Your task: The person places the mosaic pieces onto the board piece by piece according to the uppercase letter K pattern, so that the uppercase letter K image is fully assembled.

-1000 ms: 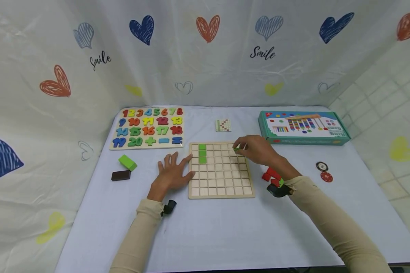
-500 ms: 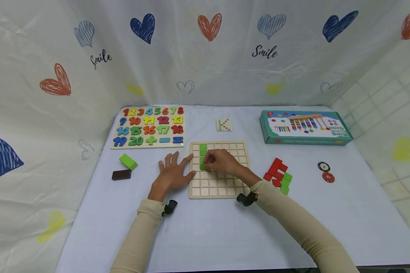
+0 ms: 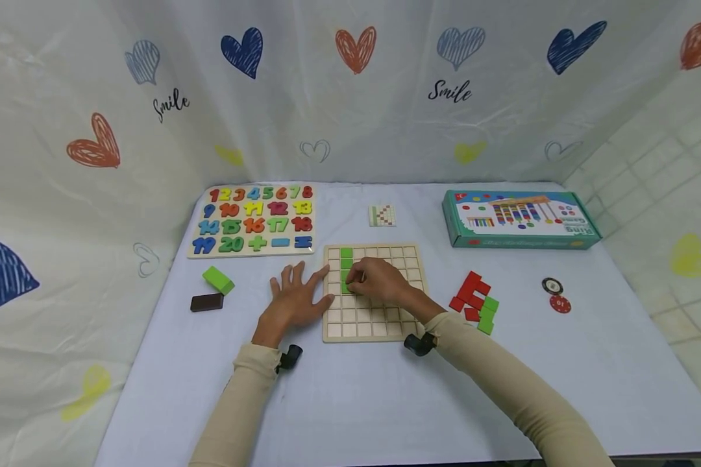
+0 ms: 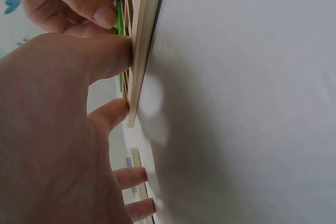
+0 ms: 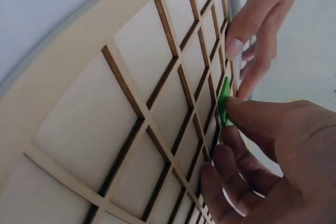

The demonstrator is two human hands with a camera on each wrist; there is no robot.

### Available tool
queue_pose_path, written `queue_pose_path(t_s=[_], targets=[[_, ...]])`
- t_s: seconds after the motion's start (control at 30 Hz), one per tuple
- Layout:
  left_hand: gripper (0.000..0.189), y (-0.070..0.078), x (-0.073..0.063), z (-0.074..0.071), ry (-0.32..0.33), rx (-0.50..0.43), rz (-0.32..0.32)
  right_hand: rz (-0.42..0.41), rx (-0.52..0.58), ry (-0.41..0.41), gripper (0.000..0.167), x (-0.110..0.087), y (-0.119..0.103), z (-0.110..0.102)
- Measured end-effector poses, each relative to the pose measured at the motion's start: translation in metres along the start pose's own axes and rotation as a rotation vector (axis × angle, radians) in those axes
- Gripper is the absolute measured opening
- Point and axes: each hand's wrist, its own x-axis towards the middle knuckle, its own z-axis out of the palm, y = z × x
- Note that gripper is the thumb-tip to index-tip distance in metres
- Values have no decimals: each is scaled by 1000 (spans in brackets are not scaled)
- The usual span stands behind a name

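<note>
green tile (image 5: 223, 103) in right hand (image 3: 377, 280)

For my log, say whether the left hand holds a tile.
No, the left hand touches the grid board; the right hand pinches a green tile.

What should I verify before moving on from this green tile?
1. Green tile released: not ok; the right grip pinches it.
2. Tile fully seated in its square: cannot tell, partly covered.
3. Board steadied: ok, left grip touches its left edge.
4. Loose green tiles and loose red tiles uncovered, right of the board: ok.
5. Printed card readable: not ok, too small here.
</note>
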Motion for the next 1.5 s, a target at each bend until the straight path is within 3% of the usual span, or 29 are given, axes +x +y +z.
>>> queue_pose_path(t_s=[0.3, 0.43, 0.63, 0.8, 0.97, 1.1, 1.17, 1.5], targets=[[73, 2, -2, 5, -6, -13, 6, -25, 5, 33, 13, -17, 4, -10], [73, 2, -1, 7, -1, -14, 4, -4, 1, 82, 15, -35, 16, -30], [75, 2, -3, 9, 3, -11, -5, 115, -16, 77, 12, -71, 49, -76], [75, 3, -5, 9, 0, -29, -6, 237, -52, -20, 15, -107, 85, -116], [74, 3, -6, 5, 0, -45, -13, 358, -73, -191, 40, -139, 112, -146], [74, 1, -7, 3, 4, -39, -17, 419, -113, -286, 65, -153, 129, -151], [74, 0, -7, 3, 9, -38, -13, 434, -112, -302, 69, -156, 136, -149], [73, 1, -5, 4, 16, -51, 8, 435, -30, -303, 47, -163, 144, -144]])
